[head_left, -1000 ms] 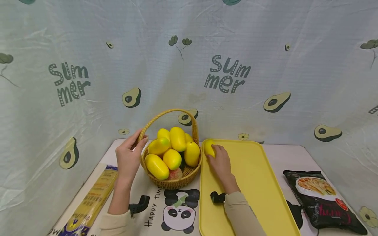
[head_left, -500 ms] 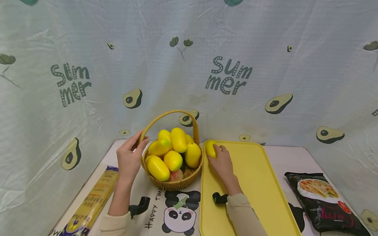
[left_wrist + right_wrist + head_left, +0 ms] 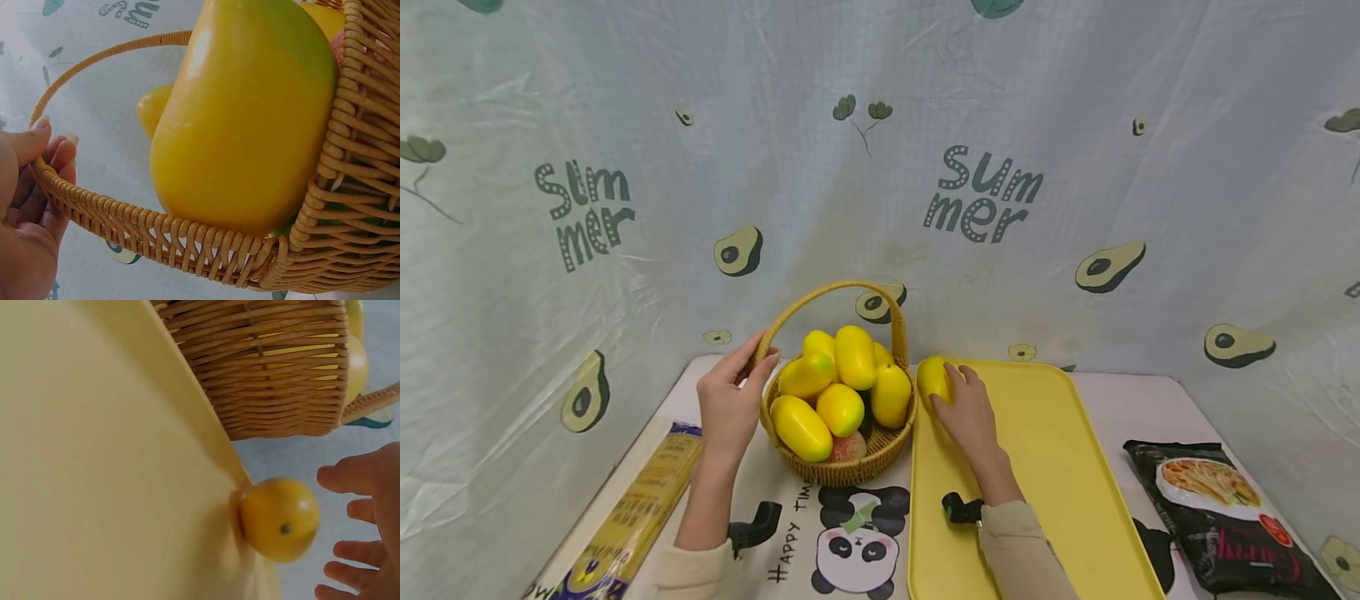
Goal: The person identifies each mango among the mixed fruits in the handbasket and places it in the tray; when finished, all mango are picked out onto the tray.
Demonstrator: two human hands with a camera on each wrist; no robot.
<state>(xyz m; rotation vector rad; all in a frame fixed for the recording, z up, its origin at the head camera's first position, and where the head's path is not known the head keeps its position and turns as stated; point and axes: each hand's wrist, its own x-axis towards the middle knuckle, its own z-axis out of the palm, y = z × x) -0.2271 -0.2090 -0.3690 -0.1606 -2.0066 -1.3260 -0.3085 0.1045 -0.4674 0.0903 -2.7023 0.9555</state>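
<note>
A wicker basket full of yellow mangoes stands left of the yellow tray. My left hand holds the left side of its arched handle, thumb and fingers around it in the left wrist view. One yellow mango lies in the tray's far left corner, against the rim. My right hand is beside that mango; in the right wrist view its fingers are spread and apart from the fruit. Among the mangoes a reddish round fruit shows low in the basket.
A long yellow packet lies at the left edge of the table. A black food bag lies right of the tray. Behind the table hangs a printed curtain. The basket stands close to the tray's left rim.
My right hand has drawn slightly right, away from the mango, which stays in the tray corner. My left hand keeps its hold on the basket handle. The head view has shifted a little.
</note>
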